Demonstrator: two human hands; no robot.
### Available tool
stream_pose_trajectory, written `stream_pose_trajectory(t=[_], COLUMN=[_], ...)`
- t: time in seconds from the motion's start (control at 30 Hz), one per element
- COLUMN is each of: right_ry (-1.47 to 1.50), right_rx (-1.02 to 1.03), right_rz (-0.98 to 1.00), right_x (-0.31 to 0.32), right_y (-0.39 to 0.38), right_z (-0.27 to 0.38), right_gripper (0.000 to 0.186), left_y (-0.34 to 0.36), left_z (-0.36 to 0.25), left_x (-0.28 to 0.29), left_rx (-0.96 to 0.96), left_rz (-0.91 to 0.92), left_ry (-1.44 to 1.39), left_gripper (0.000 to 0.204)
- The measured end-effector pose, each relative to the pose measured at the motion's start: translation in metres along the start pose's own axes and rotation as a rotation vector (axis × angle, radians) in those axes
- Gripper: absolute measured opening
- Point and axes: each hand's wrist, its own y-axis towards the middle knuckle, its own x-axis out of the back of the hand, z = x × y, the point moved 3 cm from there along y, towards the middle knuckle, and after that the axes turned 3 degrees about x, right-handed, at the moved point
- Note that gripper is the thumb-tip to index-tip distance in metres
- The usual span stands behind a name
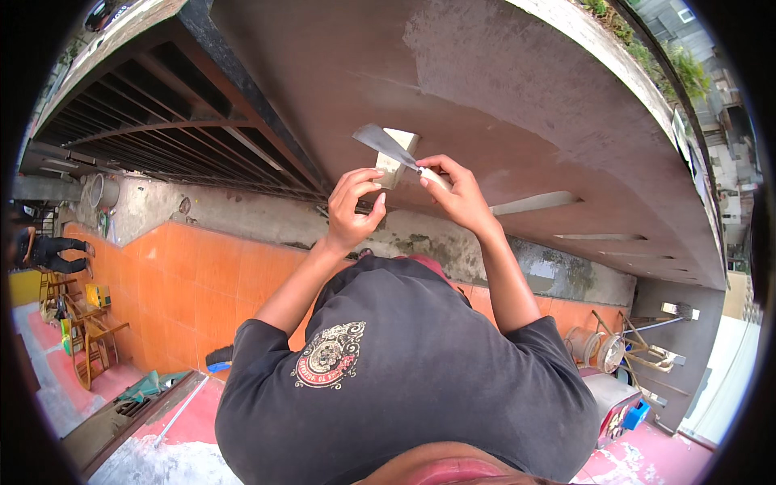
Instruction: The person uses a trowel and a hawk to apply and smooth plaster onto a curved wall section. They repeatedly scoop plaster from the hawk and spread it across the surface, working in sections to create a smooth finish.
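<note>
Head camera faces upward, ceiling (501, 89) close (fisheye).

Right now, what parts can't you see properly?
All in the head view:
- Trowel handle: wrapped inside the right hand.
- Pale rectangular patch on the grey surface: partly covered by the trowel blade and the left hand.
- Left hand's fingers: what they pinch is too small to tell.
- Person at the left rim: cut off by the edge.

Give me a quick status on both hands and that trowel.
Left hand pinching the edge of a small pale block at the ceiling. Right hand gripping the trowel, blade against the block. Nothing between hands and ceiling.
</note>
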Motion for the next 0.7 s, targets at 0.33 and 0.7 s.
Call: stream_pose_trajectory(t=[0.33, 0.7], right_ry=[-0.14, 0.063], right_rx=[0.255, 0.362], right_rz=[-0.08, -0.018], right_x=[0.03, 0.037], right_y=[-0.03, -0.029], right_z=[-0.005, -0.037], right_gripper=[0.048, 0.054], left_y=[0.015, 0.015], left_z=[-0.016, -0.048], left_x=[-0.034, -0.044], left_rx=[-0.158, -0.003], left_rz=[-0.015, -0.147], left_ry=[0.398, 0.253], left_gripper=[0.043, 0.044])
